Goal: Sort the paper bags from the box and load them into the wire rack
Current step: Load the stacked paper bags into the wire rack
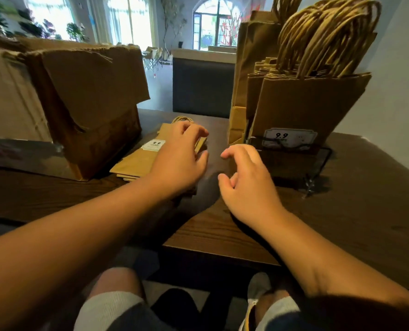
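A flat stack of brown paper bags (136,161) with a white 9.9 label lies on the dark wooden table (356,211), just right of the open cardboard box (89,111). My left hand (182,158) hovers over the right part of that stack, fingers spread and curled, holding nothing. My right hand (246,185) hangs above the bare table beside it, also open. To the right, the black wire rack (318,158) holds several upright brown bags (308,106) with twisted paper handles; the front one bears a 9.9 label.
Taller brown bags (244,75) stand behind the rack. A dark counter block (201,84) rises beyond the table's far edge. The table has a notched front edge near my knees (117,295). A white wall is at the right.
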